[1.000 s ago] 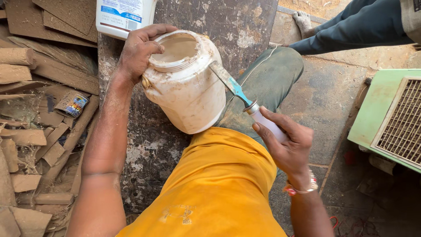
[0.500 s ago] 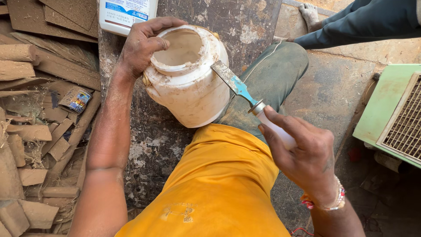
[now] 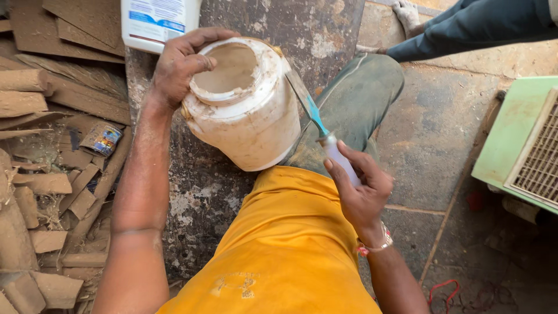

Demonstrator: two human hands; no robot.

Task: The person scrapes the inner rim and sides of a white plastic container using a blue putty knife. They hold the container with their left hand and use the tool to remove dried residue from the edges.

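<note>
Knife [image 3: 311, 110] now outside tilted jar [image 3: 244, 104], left hand [image 3: 180, 67] gripping rim, right hand [image 3: 357, 186] gripping handle

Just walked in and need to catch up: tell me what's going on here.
A person in an orange shirt is seated on the floor. Their left hand grips the rim of an open, smeared white plastic jar, tilted on a dark slab. Their right hand holds a putty knife by its white handle, with the blade against the jar's outer rim. Wood scraps are piled to the left, a white bottle stands behind, and another person's leg shows at top right.
</note>
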